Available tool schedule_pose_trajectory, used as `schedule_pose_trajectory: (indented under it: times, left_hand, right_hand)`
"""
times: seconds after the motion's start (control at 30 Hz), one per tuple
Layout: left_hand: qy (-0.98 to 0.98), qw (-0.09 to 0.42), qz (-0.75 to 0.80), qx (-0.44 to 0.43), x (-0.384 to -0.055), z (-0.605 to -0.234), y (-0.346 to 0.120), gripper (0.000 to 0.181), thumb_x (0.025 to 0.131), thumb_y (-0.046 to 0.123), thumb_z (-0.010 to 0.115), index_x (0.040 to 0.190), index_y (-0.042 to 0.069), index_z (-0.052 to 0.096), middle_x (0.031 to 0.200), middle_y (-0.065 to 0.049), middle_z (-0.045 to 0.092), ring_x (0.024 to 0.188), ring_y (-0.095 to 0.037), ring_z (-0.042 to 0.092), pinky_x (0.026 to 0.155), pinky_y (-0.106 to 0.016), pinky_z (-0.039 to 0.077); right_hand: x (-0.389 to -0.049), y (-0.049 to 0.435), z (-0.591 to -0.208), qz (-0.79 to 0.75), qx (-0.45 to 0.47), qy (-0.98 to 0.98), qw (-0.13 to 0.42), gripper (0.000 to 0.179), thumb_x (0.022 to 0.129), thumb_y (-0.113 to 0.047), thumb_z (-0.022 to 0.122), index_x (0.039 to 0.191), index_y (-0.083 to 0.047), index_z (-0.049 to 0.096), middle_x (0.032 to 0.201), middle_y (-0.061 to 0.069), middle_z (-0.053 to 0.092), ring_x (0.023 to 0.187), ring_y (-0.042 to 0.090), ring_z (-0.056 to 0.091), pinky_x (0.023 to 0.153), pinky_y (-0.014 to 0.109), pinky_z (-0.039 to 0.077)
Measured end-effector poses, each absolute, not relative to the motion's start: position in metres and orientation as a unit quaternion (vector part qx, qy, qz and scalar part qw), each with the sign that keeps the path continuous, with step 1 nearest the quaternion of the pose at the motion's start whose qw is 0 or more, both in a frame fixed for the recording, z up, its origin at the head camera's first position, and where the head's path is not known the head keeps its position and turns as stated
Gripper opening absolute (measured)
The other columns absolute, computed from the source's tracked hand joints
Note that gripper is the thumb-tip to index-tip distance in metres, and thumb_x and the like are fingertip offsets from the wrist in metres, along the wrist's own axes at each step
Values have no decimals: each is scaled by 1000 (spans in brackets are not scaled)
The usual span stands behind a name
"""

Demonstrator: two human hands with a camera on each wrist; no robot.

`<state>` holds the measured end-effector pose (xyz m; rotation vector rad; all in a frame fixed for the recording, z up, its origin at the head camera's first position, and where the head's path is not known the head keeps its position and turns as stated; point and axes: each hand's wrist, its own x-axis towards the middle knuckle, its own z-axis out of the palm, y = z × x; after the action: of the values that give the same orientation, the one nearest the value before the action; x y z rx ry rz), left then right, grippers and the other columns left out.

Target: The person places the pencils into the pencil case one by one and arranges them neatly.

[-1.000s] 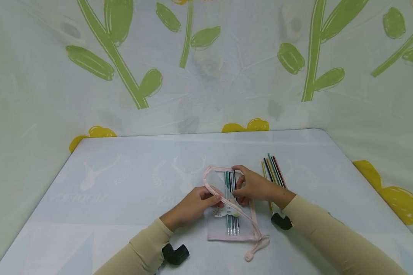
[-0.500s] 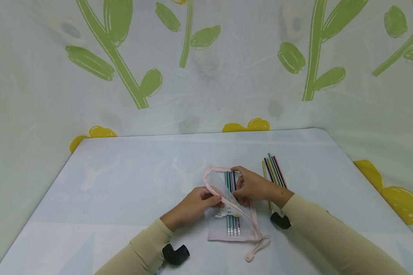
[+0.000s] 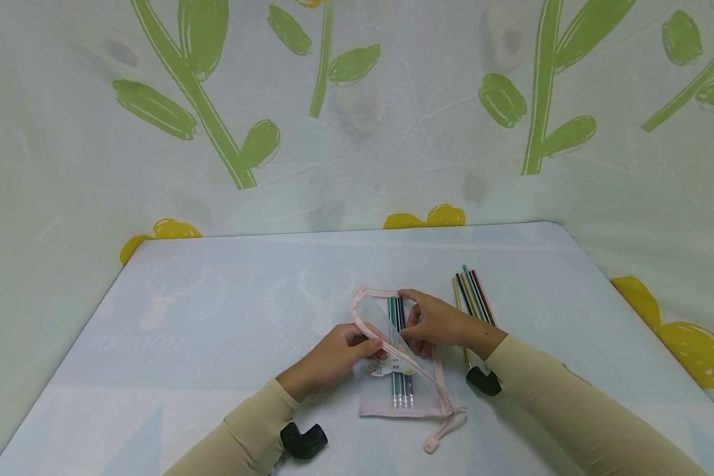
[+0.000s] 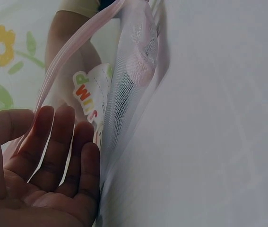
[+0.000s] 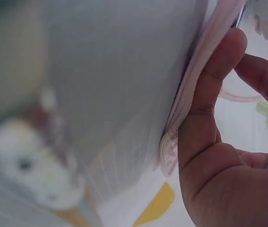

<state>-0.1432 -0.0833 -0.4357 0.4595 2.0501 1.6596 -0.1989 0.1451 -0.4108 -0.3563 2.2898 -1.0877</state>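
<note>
A clear mesh zip pouch (image 3: pixel 371 396) with pink edging lies on the table, its top side lifted. My left hand (image 3: pixel 348 347) pinches the pink zipper edge (image 4: pixel 70 49) between thumb and fingers. Inside the pouch several dark and green pencils (image 3: pixel 402 391) lie side by side, partly under a printed label (image 3: pixel 387 365). My right hand (image 3: pixel 437 324) reaches into the mouth of the pouch, its bent fingers and thumb at the rightmost dark pencil. In the right wrist view, thumb and fingertips come close together near a dark stick; the contact itself is mostly hidden.
More pencils (image 3: pixel 471 291) in several colours lie loose on the table (image 3: pixel 214 317), partly beneath my right forearm. A pink zipper pull (image 3: pixel 431 444) trails from the pouch's near right corner. Behind the table hangs a white sheet (image 3: pixel 393 145) printed with plants.
The right fingertips and the rightmost dark pencil have shifted slightly left, closer to the other pencils. My left hand and the pouch stay in place.
</note>
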Motion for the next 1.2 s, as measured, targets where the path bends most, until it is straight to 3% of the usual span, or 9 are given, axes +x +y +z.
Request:
schedule_pose_trajectory:
  times: [0.2, 0.43, 0.6, 0.9, 1.2]
  left_hand:
    - [743, 229, 606, 165, -142, -433, -84, 29, 104, 22, 54, 115, -2, 67, 106, -17, 73, 101, -13, 67, 94, -24, 50]
    - [745, 230, 606, 158, -142, -433, -83, 28, 103, 22, 55, 114, 0, 68, 105, -14, 74, 99, -10, 67, 94, -24, 50]
    - [742, 231, 608, 160, -143, -433, -83, 28, 103, 21, 55, 113, -1, 68, 104, -14, 74, 97, -9, 67, 93, -23, 50]
    - [742, 231, 608, 163, -142, -435, -83, 28, 103, 20, 55, 113, -3, 68, 105, -17, 73, 99, -11, 67, 92, -22, 51]
    - [752, 229, 594, 172, -143, -434, -83, 29, 104, 24, 54, 114, 1, 69, 105, -13, 74, 101, -11, 67, 94, -26, 50]
  right_hand:
    - [-196, 151, -404, -401, -157, 865, 259, 69, 93, -14, 70, 152, -12, 36, 92, 9, 64, 62, 19, 67, 61, 33, 57]
    - [-192, 166, -395, -382, -192, 887, 172, 39, 97, -16, 65, 134, -10, 56, 89, 9, 63, 60, 18, 65, 57, 33, 56]
    - [-187, 176, -387, -352, -181, 910, 125, 34, 97, -16, 64, 131, -9, 59, 88, 8, 62, 60, 18, 63, 56, 30, 54]
    - [-185, 193, -388, -335, -169, 921, 103, 28, 98, -18, 63, 125, -9, 61, 88, 7, 63, 59, 19, 61, 53, 30, 49]
    - [-187, 202, -393, -273, -175, 944, 58, 25, 95, -15, 66, 117, -4, 64, 82, 6, 65, 59, 13, 50, 51, 26, 46]
